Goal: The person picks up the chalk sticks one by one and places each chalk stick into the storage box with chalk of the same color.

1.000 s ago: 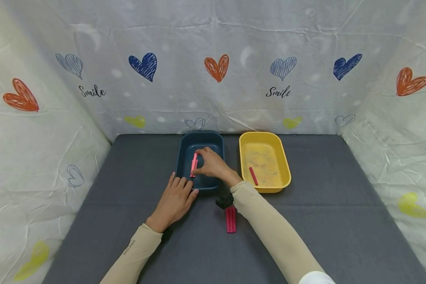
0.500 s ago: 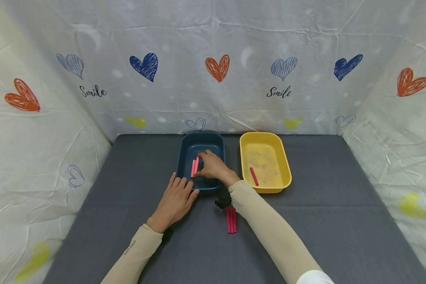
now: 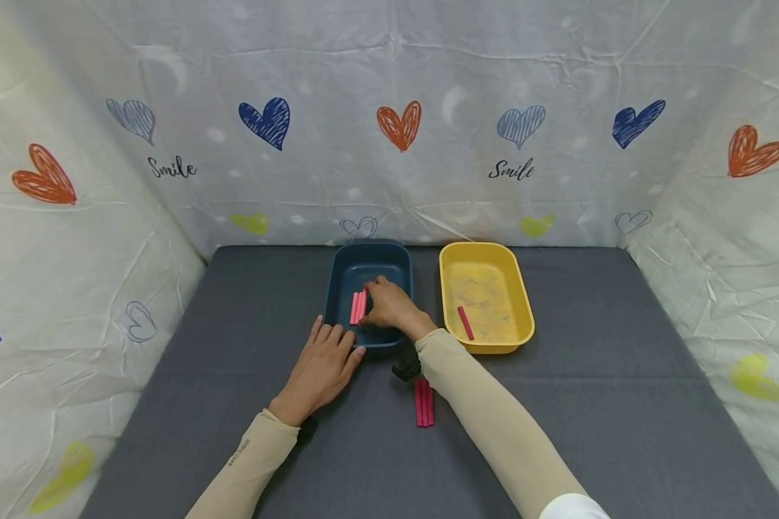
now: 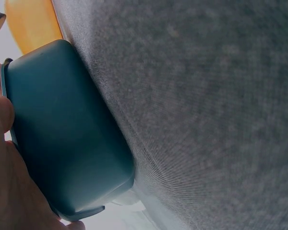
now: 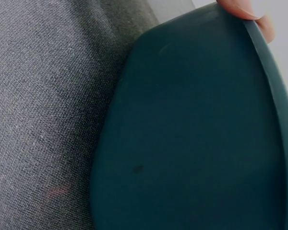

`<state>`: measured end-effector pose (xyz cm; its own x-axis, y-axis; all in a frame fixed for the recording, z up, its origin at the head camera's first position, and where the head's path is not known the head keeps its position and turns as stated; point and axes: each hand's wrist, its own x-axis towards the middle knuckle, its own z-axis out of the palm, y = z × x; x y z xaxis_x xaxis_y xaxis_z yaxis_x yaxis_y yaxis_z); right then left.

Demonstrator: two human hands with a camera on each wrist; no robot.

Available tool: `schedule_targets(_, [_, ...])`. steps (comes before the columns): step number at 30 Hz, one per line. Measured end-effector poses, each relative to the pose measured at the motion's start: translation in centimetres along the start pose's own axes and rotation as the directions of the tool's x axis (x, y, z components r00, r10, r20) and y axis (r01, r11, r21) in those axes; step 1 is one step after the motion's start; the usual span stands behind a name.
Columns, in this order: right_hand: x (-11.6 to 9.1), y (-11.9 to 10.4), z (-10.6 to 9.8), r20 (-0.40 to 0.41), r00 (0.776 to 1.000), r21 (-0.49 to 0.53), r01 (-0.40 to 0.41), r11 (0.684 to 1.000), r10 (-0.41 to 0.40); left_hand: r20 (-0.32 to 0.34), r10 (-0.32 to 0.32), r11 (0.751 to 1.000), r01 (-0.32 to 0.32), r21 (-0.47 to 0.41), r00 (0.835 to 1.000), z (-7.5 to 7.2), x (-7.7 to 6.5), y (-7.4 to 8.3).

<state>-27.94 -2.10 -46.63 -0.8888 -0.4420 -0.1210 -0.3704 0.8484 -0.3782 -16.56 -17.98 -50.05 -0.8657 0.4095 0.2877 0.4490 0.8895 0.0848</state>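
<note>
In the head view, slim light pink sticks (image 3: 355, 308) lie side by side inside the dark blue tray (image 3: 397, 254). My right hand (image 3: 391, 305) reaches into this tray, thumb and a finger at the two ends of the rightmost pink stick, pinching it lengthwise. The stick's right side is partly covered by the hand. My left hand (image 3: 318, 367) rests with extended fingers on the tray's near left rim; its thumb (image 4: 2, 112) lies on the rim in the left wrist view. The right wrist view holds mostly the tray's outer wall (image 5: 192, 124).
To the right of the blue tray stands a yellow tray (image 3: 526, 324) with one dark red stick (image 3: 465, 323) in it. Several darker pink-red sticks (image 3: 424, 404) lie in a row on the grey cloth below my right wrist. A heart-printed curtain (image 3: 324, 173) closes off the back.
My right hand has shifted slightly right, bringing the pinched pink stick from over the other pink stick down to its right side. My left hand has stayed put.
</note>
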Motion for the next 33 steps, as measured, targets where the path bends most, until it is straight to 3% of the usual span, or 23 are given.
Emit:
schedule_targets(15, [-0.1,-0.2,0.2,0.011,0.999,0.005,-0.034,0.999,0.034,-0.003,0.012,1.000,-0.012,0.001,1.000,0.3,-0.1,-0.1])
schedule_targets(25, [-0.4,-0.1,-0.3,-0.120,0.993,0.141,0.009,0.990,0.008,-0.003,0.020,1.000,-0.020,0.006,1.000,0.1,0.0,-0.2])
schedule_targets(33, [-2.8,-0.4,-2.1,-0.223,0.975,0.205,0.046,0.978,0.001,0.002,0.015,1.000,-0.015,0.015,1.000,0.0,0.0,-0.1])
